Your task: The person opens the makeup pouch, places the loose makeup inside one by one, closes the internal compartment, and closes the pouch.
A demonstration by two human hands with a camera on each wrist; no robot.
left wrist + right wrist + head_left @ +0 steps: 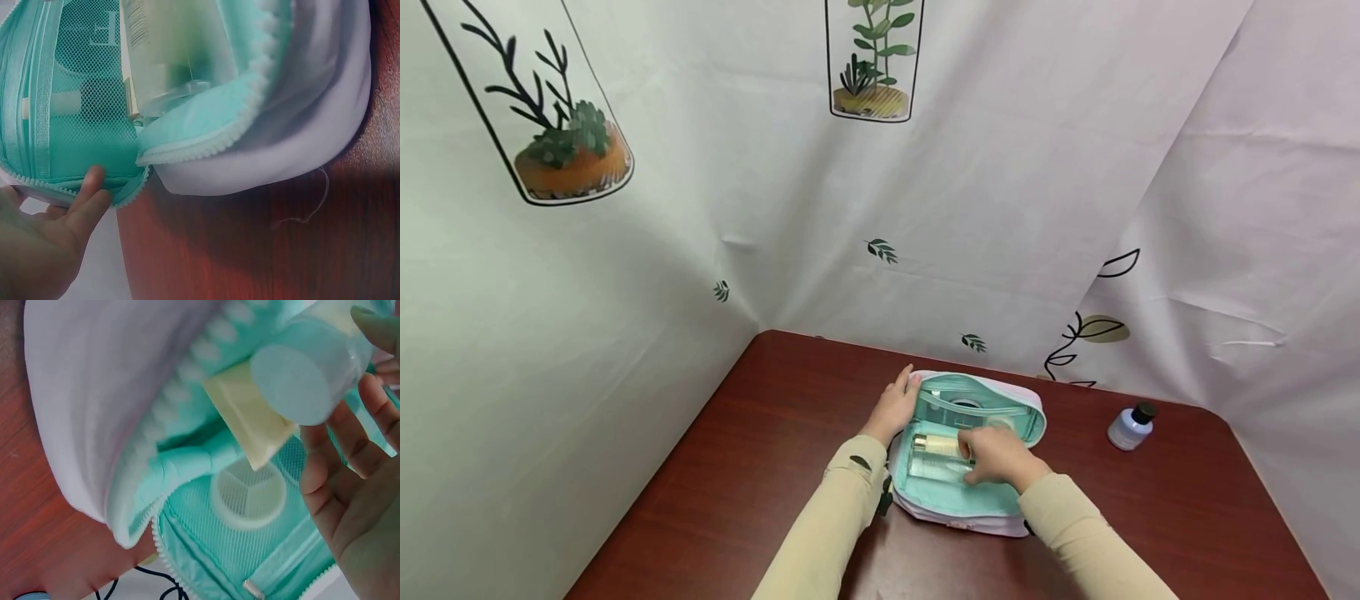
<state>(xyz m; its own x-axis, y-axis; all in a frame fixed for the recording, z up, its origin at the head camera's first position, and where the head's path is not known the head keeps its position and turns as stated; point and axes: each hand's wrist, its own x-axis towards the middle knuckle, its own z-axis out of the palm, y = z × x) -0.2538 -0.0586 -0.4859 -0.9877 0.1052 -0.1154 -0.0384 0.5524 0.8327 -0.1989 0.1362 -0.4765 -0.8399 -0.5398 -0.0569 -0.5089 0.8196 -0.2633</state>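
A toiletry bag [955, 500], pale lilac outside and mint green inside, lies unzipped with its lid [1037, 417] folded back. My left hand [895, 404] grips the lid's left edge, its fingers over the zip rim in the left wrist view. Inside the bag lie a clear bottle [294, 381] and a pale yellow tube [936, 444] with a gold cap. My right hand [1000, 457] reaches into the bag and holds the clear bottle, thumb on one side and fingers on the other. Behind the lid's mesh sits a round white three-part case [249, 494].
A pale bottle with a black cap [1130, 427] stands on the brown table [805, 400] to the right of the bag. White printed cloth [1000, 208] hangs behind and beside the table. Black cables [165, 581] show below the table edge in the right wrist view.
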